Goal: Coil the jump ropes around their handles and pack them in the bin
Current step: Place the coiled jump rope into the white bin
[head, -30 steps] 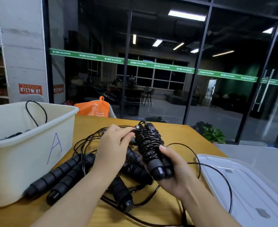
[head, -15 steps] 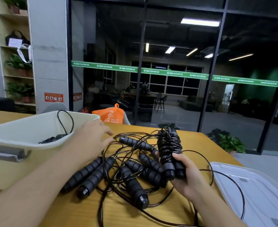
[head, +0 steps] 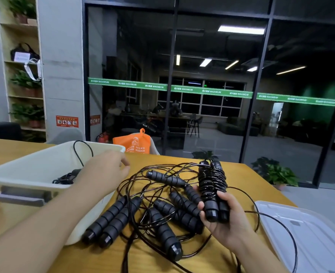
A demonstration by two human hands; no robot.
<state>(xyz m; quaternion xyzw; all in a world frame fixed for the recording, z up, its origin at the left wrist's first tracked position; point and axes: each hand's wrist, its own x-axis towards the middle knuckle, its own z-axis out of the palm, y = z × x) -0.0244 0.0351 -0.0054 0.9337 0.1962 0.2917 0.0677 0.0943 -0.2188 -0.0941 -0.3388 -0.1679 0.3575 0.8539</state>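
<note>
Head view: right hand (head: 224, 219) grips one coiled jump rope (head: 212, 186) at 3 o'clock; left hand (head: 105, 170), fingers relaxed, reaches over the bin (head: 20, 172) at 9. Several ropes (head: 162, 209) lie tangled on the tabletop (head: 239, 174), uncoiled.

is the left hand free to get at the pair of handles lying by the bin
Probably yes. The left hand is open, holding nothing, hovering at the bin rim. The pair of handles lies below its forearm, uncovered apart from some rope loops across the far ends.
</note>
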